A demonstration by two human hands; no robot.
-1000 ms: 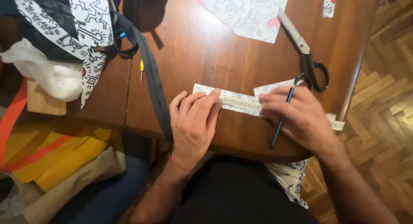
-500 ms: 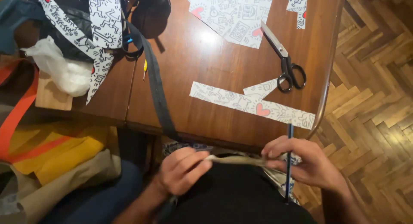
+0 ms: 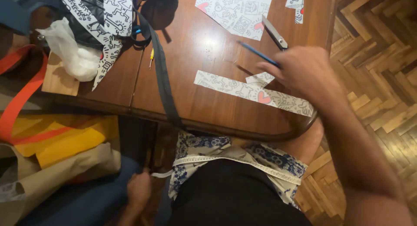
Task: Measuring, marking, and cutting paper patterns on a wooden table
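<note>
My right hand [image 3: 306,72], in the upper right of the frame, hovers over the desk [image 3: 204,48], its fingers closed around a blue pencil [image 3: 257,53] above the printed paper strip [image 3: 252,92] at centre. My left hand [image 3: 139,189], at the lower left below the desk edge, pinches the end of a white measuring tape [image 3: 226,158] lying across my lap.
</note>
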